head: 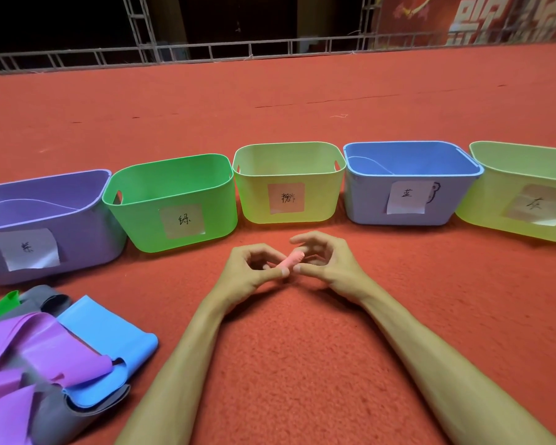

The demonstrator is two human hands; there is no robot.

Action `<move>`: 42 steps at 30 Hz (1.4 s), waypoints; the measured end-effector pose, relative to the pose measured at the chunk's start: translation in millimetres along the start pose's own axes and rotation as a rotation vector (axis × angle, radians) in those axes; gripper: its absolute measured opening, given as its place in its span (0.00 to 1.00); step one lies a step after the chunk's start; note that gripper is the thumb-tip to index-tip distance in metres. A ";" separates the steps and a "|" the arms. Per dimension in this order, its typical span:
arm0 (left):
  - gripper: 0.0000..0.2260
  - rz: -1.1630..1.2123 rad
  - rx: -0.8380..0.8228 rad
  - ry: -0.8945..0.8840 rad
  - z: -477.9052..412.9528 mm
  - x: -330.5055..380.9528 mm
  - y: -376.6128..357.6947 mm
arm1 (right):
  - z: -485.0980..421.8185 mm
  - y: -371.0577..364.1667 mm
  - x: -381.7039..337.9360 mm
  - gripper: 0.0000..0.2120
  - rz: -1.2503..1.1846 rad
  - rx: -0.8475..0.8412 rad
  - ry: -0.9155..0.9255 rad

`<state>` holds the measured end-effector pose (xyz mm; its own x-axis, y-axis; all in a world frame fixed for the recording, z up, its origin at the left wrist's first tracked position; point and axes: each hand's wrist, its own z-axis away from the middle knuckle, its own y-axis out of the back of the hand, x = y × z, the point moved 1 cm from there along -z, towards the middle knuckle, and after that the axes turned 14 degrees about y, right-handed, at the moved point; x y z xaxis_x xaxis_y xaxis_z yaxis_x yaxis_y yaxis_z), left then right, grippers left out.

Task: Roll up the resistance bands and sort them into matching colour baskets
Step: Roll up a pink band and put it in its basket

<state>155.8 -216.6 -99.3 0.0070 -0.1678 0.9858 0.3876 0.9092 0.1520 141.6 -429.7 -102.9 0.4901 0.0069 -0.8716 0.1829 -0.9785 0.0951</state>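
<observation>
A small rolled pink band (291, 261) sits between my two hands, just above the red carpet. My left hand (254, 269) pinches its near end with curled fingers, and my right hand (325, 260) curls round its far end. Straight ahead of the roll stands the yellow-green basket with the pink label (321, 200). To its left are the green basket (142, 226) and the purple basket (87, 248); to its right the blue basket (366, 203) and another yellow-green basket (482, 213). Each carries a paper label.
A loose heap of unrolled bands lies at the lower left: purple (29, 345), blue (109, 335), grey (39, 300) and green (0, 305). Red carpet (302, 364) stretches behind the baskets to a metal truss railing (238, 49).
</observation>
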 end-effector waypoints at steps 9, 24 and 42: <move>0.10 -0.009 0.096 -0.018 -1.7 -3.4 -1.2 | 1.1 -14.1 -0.4 0.15 -0.056 0.165 -0.034; 0.06 -0.133 0.296 -0.163 -70.4 149.2 39.4 | -142.7 19.1 -92.4 0.07 0.267 0.148 0.161; 0.15 -0.992 0.256 0.265 -230.4 154.5 44.5 | -267.8 64.3 -9.9 0.18 0.921 -0.363 -0.289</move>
<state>386.5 -289.8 43.3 0.0063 -0.9292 0.3696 0.1245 0.3674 0.9217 376.7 -437.6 40.6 0.3554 -0.8107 -0.4652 0.1104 -0.4578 0.8822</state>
